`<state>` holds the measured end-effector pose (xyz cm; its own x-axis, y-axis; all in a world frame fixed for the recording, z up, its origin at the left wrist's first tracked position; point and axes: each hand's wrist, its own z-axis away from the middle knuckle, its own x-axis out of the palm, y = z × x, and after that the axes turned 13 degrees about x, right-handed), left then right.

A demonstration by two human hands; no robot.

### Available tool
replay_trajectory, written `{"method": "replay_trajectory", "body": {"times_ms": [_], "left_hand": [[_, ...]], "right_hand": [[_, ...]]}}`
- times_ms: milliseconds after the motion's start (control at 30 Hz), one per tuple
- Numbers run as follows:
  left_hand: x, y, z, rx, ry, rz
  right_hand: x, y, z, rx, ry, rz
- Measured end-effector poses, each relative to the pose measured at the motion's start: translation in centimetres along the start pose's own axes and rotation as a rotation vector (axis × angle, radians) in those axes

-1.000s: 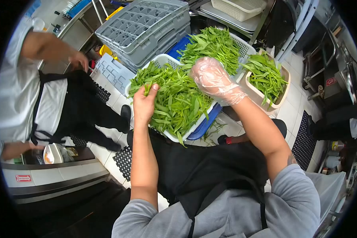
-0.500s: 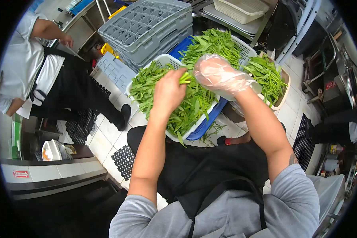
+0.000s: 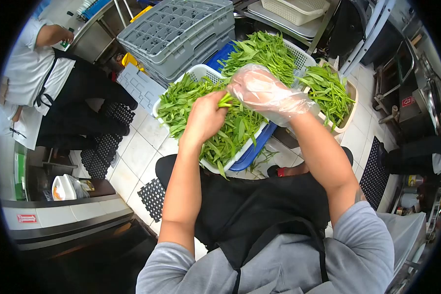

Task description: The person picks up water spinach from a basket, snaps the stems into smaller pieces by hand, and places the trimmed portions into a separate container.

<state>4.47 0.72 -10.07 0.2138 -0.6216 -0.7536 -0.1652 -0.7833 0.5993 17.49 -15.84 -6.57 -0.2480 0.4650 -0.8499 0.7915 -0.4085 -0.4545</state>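
Note:
My bare left hand is closed around a small bunch of pale green leafy-green stems. My right hand, in a clear plastic glove, is curled shut at the same stems, its fingers close against my left fingertips. Exactly what lies inside the glove's grip is hidden. Both hands are above a white perforated basket heaped with long-leaved greens. Behind my right hand, a second perforated basket holds more greens. To the right, greens with long stems fill a beige tub.
Grey glass racks are stacked behind the baskets. A blue tray sits beneath the near basket. At left, a person in a white shirt and dark apron stands near black floor mats, with another person partly visible there. Loose leaves lie on the tiles.
My right hand has shifted slightly left, closer to my left fingers and the stems. At left, the person in white has moved, and part of another person now shows there.

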Motion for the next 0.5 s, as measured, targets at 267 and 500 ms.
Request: {"method": "replay_trajectory", "body": {"times_ms": [267,500], "left_hand": [[-0.8,-6.6,5.2,-0.065,0.601,0.328],[-0.1,-4.4,7.4,-0.294,0.641,0.877]], "right_hand": [[10.2,7.8,2.0,0.672,-0.326,0.16],[14.3,9.0,4.3,0.725,-0.174,-0.013]]}}
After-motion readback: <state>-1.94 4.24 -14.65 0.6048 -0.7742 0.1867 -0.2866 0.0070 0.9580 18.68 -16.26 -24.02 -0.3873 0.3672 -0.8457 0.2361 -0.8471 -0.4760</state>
